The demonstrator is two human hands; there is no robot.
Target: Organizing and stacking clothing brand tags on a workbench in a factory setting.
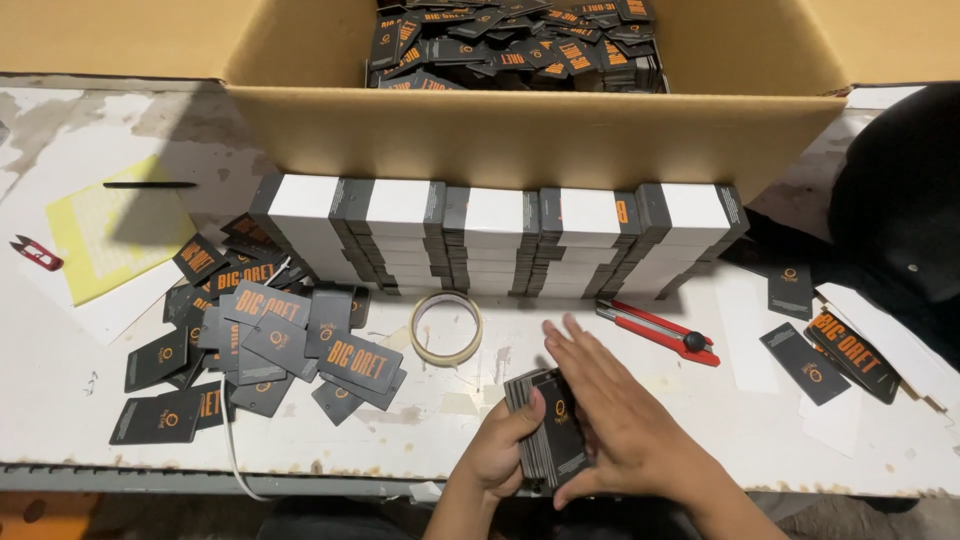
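Holding a stack of dark tags (545, 430) near the front edge of the table (60, 400), the left hand (500, 455) has its grip wrapped around the stack from the left, thumb across the top tag. The right hand (610, 415) lies flat against the stack's right side, fingers spread and straight, its grip not closed. Just beyond the hands sit a tape roll (446, 328) and a red cutter (660, 333). A loose pile of tags (265, 345) spreads to the left, with a few more tags (830, 355) at right. Banded bundles (500, 240) stand in a row against a cardboard box (530, 135) filled with tags. A yellow sheet (115, 235) and red snips (36, 254) lie far left.
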